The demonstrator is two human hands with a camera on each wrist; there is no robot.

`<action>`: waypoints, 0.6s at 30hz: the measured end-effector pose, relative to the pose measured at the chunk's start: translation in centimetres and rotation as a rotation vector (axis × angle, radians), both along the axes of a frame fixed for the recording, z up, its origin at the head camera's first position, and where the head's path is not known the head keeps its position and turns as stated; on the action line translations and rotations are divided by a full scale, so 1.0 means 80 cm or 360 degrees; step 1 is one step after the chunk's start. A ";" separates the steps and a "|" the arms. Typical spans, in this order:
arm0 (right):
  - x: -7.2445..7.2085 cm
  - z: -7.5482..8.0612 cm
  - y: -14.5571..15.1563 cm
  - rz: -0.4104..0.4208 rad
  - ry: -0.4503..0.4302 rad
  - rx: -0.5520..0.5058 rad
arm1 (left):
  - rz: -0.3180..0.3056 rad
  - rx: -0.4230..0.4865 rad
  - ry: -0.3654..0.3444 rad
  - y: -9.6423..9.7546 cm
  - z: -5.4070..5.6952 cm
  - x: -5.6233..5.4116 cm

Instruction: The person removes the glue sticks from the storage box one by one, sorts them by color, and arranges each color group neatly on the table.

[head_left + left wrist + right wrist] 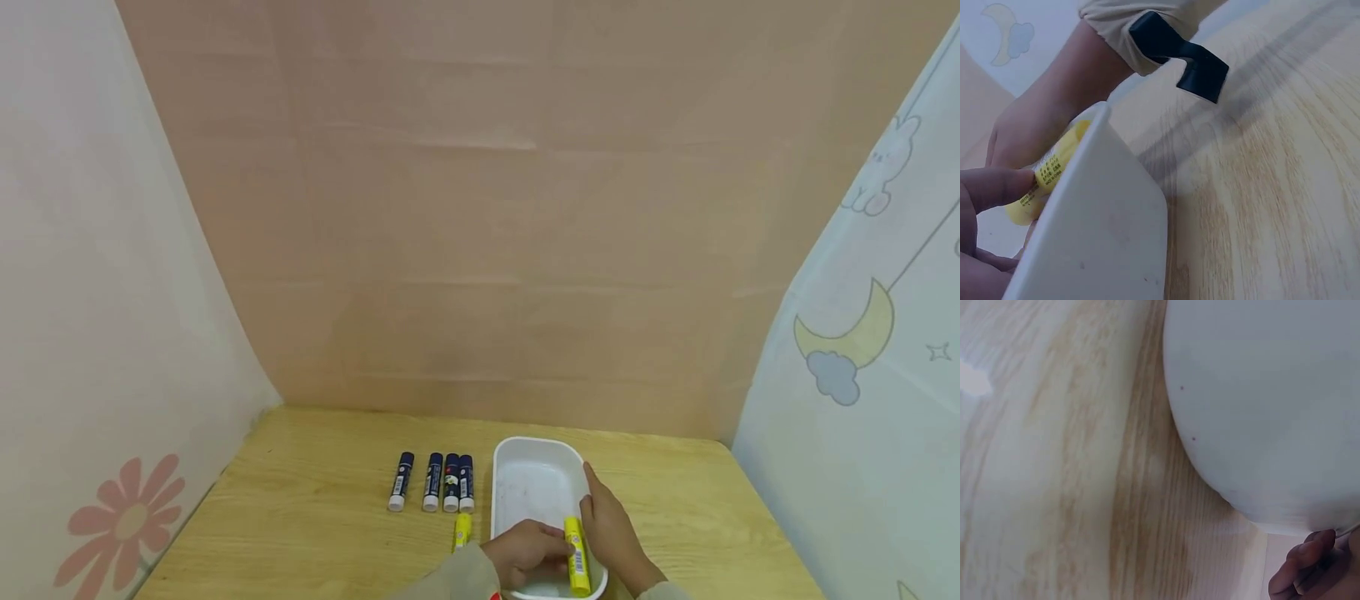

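My left hand (528, 550) reaches into the white plastic tray (496, 487) and pinches a yellow glue stick (577, 560) between thumb and fingers. This glue stick lies along the inner right side of the tray; printed text shows on it in the left wrist view. My right hand (617, 533) grips the tray's right wall, its fingers reaching along the rim. In the right wrist view, fingers (1300, 569) of that hand curl at the tray's edge. A second yellow glue stick (462, 529) lies left of the tray, partly hidden by the left sleeve.
Several dark blue glue sticks (452, 483) with white ends lie side by side on the wooden table (315, 508), left of the tray. A brown backdrop (480, 250) stands behind. Patterned cloths hang at the left (127, 333) and right (862, 433).
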State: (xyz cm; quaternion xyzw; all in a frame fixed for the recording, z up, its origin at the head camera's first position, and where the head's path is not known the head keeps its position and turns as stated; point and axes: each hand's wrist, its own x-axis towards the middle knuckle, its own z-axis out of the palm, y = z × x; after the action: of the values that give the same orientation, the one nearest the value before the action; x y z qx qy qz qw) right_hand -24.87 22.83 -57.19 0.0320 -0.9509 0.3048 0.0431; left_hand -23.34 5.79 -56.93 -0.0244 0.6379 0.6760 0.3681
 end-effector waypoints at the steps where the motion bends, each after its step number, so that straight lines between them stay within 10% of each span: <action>1: 0.000 0.000 0.000 -0.0002 -0.0012 -0.0007 | 0.0009 0.0040 -0.0025 -0.001 -0.001 0.000; 18: -0.001 -0.004 0.002 0.0029 0.0021 0.0002 | 0.0049 0.0397 -0.0140 -0.008 0.006 0.000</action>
State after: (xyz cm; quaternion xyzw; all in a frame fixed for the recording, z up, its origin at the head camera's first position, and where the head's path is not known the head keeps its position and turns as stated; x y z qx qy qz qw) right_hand -24.97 23.00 -57.48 0.0427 -0.9504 0.3044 0.0468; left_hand -23.32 5.18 -56.48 -0.0178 0.5316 0.7541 0.3853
